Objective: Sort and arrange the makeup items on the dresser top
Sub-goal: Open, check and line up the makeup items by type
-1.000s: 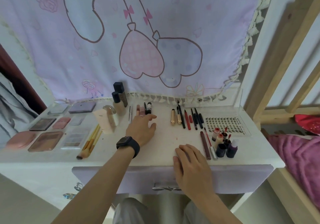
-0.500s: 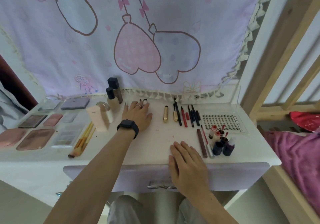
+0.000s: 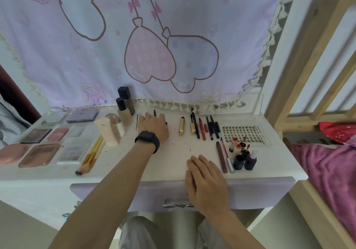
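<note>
Sliding back since a second ago, our left hand [image 3: 154,129] now covers the small tubes. Only a thin black pencil [image 3: 154,112] pokes out past its fingers, lying front to back at the rear of the white dresser top [image 3: 173,152]. Whether the bent fingers grip anything we cannot tell. A slim silver stick [image 3: 137,124] lies parallel just beside the hand. Our right hand [image 3: 206,179] rests flat, fingers straight, at the front edge, well apart, so the left is the nearer one.
</note>
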The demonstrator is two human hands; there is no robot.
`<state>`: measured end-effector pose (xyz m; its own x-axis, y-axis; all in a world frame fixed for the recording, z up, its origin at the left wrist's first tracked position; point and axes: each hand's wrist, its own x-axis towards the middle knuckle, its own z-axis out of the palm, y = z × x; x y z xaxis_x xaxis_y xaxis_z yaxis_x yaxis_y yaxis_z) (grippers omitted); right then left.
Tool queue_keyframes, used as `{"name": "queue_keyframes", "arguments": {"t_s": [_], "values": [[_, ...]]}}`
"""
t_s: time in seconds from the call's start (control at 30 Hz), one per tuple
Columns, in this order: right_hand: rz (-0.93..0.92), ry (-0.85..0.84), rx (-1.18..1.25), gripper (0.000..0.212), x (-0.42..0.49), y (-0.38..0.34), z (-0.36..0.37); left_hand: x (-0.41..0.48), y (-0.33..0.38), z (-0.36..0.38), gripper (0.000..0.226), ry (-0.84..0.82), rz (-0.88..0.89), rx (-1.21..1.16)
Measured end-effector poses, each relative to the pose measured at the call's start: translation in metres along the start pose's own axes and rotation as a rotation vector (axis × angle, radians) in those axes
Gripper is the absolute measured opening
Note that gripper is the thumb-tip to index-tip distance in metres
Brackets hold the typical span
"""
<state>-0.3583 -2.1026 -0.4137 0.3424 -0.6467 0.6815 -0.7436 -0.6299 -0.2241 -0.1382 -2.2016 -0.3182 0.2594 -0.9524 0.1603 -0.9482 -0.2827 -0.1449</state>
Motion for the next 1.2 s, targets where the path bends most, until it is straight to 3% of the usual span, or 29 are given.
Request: {"name": "queue_keyframes", "arguments": {"t_s": [0.13,0.27,0.33,0.47,0.6,0.73,0.83,1.0,1.2], "values": [[0.009,-0.017,0.001,0.038,0.0,-0.001,-0.001,-0.002,0.003,-0.006,0.032,-0.067,0.018,0.041],[0.016,-0.033,0.015,0.038,0.001,-0.001,-0.003,-0.01,-0.002,-0.019,0.038,-0.102,-0.033,-0.183],[0.021,-0.042,0.013,0.038,0.001,-0.001,-0.004,-0.021,-0.007,-0.027,0.038,-0.088,-0.092,-0.481],[0.042,-0.077,0.025,0.04,0.002,-0.003,-0.007,-0.062,-0.01,-0.034,0.043,-0.052,-0.215,-1.376],[0.093,-0.118,0.053,0.034,0.006,-0.009,-0.014,-0.1,-0.009,-0.029,0.031,-0.003,-0.313,-1.788],[0.22,-0.222,0.192,0.031,0.017,-0.016,-0.028,-0.123,-0.005,-0.017,0.021,0.02,-0.349,-1.785],[0.365,-0.236,0.334,0.039,0.03,-0.02,-0.035,-0.131,-0.003,-0.01,0.025,-0.011,-0.264,-1.725],[0.439,-0.242,0.494,0.057,0.06,-0.023,-0.03,-0.136,0.003,-0.008,0.023,-0.074,-0.083,-1.659],[0.452,-0.344,0.425,0.068,0.068,-0.021,-0.013,-0.134,0.002,-0.002,0.011,-0.071,0.046,-1.44]]}}
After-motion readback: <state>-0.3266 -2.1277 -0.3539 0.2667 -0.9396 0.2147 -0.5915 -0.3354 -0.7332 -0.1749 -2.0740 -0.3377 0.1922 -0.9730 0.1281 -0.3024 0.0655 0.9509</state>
